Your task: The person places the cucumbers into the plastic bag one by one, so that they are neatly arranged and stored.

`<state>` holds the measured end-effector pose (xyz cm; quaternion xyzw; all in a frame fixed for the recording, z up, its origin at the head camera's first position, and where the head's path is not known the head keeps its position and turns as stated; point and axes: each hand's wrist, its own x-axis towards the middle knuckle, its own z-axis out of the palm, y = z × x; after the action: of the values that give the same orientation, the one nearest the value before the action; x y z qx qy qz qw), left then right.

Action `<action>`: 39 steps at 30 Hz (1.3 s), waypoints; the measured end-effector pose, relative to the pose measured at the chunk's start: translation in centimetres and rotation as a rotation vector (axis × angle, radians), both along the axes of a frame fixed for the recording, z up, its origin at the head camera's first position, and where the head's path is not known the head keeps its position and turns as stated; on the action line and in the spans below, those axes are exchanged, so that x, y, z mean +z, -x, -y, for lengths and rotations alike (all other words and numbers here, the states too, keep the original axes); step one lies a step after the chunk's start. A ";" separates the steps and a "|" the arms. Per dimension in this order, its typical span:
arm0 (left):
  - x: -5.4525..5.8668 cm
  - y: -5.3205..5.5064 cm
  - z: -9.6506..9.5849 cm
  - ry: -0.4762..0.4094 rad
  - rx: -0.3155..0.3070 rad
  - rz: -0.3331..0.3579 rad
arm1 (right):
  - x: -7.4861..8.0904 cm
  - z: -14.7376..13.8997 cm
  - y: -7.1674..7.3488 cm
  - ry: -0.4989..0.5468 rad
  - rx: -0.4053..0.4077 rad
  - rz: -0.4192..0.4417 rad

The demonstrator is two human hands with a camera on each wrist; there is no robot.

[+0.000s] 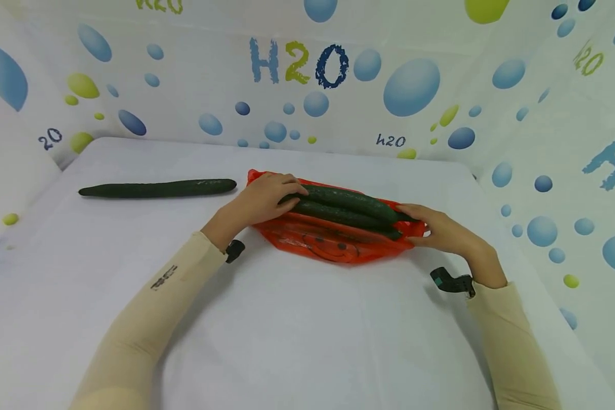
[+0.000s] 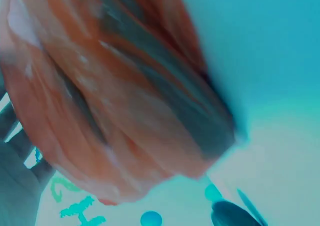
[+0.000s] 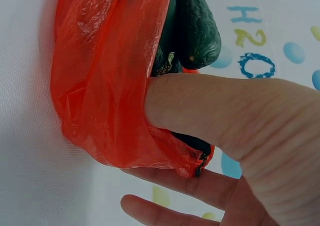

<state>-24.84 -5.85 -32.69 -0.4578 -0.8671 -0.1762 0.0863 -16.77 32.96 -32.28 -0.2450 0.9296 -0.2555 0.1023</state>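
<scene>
A thin red plastic bag (image 1: 307, 242) with a printed smiling face lies on the table, its open side upward. Dark green cucumbers (image 1: 348, 199) lie lengthwise in the opening, side by side. My left hand (image 1: 265, 197) grips their left ends from above, thumb and fingers on either side. At the right end, my right hand (image 1: 448, 232) pinches the bag's edge; in the right wrist view its thumb is over the red film (image 3: 110, 86) and the fingers are behind, near a dark tip. The left wrist view shows the bag's wrinkled underside (image 2: 100, 151), dark shapes showing through.
A single long cucumber (image 1: 159, 189) lies on the white tablecloth (image 1: 297, 330), left of the bag. Behind and to the right hangs a white curtain (image 1: 195, 85) with blue and green drops and lettering. Small dark cameras (image 1: 451, 282) sit at both wrists.
</scene>
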 end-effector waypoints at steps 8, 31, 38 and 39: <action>-0.5 0.2 2.6 -0.161 -0.048 -0.177 | -0.1 0.2 -0.1 0.013 -0.021 0.033; 0.2 -0.3 9.9 -0.055 0.291 -0.019 | 0.2 0.2 0.1 -0.015 -0.016 0.013; 0.4 -0.1 11.9 -0.013 0.384 0.088 | -0.1 0.3 -0.1 -0.018 -0.013 0.008; 0.5 -0.2 12.3 0.003 0.407 0.104 | -0.2 0.3 -0.1 -0.016 -0.013 0.009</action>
<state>-24.68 -18.13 -32.23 -0.2637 -0.9452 -0.1773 0.0745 -16.66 32.65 -32.44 -0.2371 0.9327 -0.2498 0.1068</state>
